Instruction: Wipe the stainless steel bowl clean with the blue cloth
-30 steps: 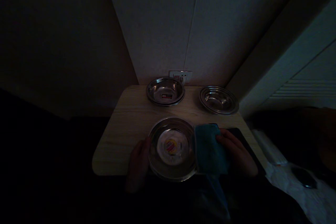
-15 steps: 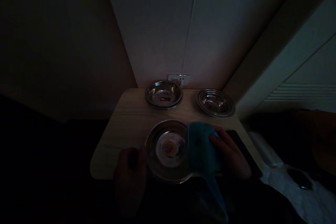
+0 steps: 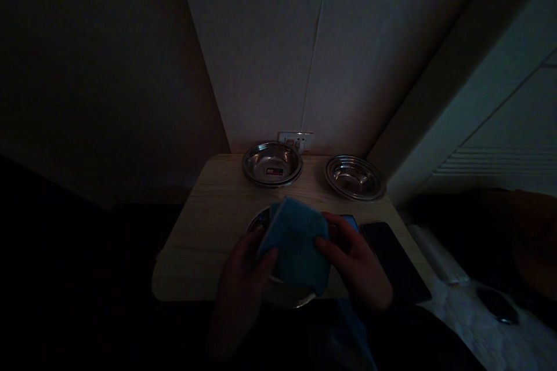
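Note:
A folded blue-green cloth [image 3: 300, 240] is held up between my hands, over a shiny metal bowl [image 3: 289, 299]. My left hand [image 3: 241, 275] pinches the cloth's left side, thumb on top. At its right side my right hand [image 3: 357, 261] grips it between thumb and fingers. The cloth and my hands cover most of the bowl, so only parts of its rim show. Another length of blue material [image 3: 357, 324] hangs dimly below my right hand.
Stacked metal bowls [image 3: 272, 162] stand at the table's back left, more stacked bowls [image 3: 354, 178] at the back right. A dark flat slab [image 3: 395, 261] lies on the right of the wooden table [image 3: 191, 243]. Behind is a wall socket [image 3: 296, 140]. The room is very dim.
The cloth has moved left with my right hand and now covers the bowl's middle. My left hand has left the bowl's rim area and taken hold of the cloth.

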`<control>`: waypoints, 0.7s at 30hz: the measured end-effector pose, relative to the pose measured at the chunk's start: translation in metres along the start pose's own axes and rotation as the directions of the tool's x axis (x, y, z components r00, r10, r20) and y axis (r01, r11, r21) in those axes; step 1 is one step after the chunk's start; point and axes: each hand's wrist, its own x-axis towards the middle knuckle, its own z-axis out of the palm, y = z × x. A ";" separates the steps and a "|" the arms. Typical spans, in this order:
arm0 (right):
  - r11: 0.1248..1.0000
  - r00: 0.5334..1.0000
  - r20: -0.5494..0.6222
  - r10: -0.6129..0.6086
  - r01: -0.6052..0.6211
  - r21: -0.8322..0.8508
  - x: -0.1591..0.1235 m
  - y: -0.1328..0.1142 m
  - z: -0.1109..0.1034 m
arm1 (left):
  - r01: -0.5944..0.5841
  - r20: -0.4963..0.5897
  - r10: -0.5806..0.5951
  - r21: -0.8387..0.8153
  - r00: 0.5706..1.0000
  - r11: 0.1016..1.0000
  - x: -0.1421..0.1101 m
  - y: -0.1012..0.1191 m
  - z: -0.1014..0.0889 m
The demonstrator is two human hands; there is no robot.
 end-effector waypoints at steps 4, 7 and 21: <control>0.994 0.997 0.068 0.028 -0.021 -0.110 -0.001 0.003 -0.004 | -0.036 -0.088 0.039 0.041 0.995 0.999 0.003 0.000 -0.008; 0.993 0.978 0.198 0.065 -0.044 -0.111 -0.005 -0.001 -0.008 | -0.019 -0.069 0.016 -0.037 0.997 0.999 0.004 -0.001 -0.010; 0.997 0.998 -0.010 0.056 -0.055 0.051 0.002 0.003 -0.007 | 0.082 0.168 -0.061 -0.122 0.984 0.989 0.001 0.001 0.008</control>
